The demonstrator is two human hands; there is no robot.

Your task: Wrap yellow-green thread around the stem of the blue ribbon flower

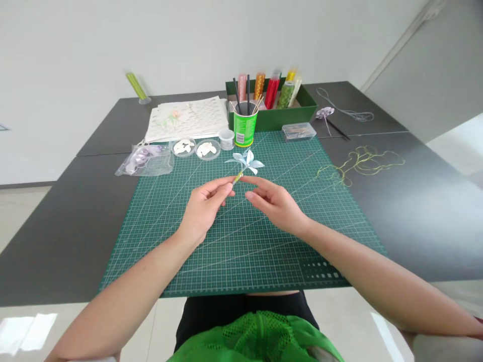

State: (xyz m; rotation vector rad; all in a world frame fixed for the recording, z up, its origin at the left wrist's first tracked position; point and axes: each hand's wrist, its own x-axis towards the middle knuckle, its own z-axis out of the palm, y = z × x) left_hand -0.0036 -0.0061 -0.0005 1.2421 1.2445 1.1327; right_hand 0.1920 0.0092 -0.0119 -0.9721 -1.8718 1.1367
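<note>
A pale blue artificial flower (248, 160) with several pointed petals is held up over the green cutting mat (241, 261). My left hand (207, 203) pinches its stem between thumb and fingers. Yellow-green wrapping (237, 177) shows on the stem just above that grip. From the other side, my right hand (277, 203) reaches in with its index fingertip at the stem below the petals. The right thumb stands apart from that finger, and nothing shows between them. The lower end of the stem is hidden in my left hand.
Two round dishes of white petal pieces (207, 149) stand beside a green can (245, 125) holding sticks. Behind is a green box (271, 118) with thread spools. Patterned sheets (188, 118) and a plastic bag (145, 159) lie left; loose yellow-green thread (362, 162) lies right.
</note>
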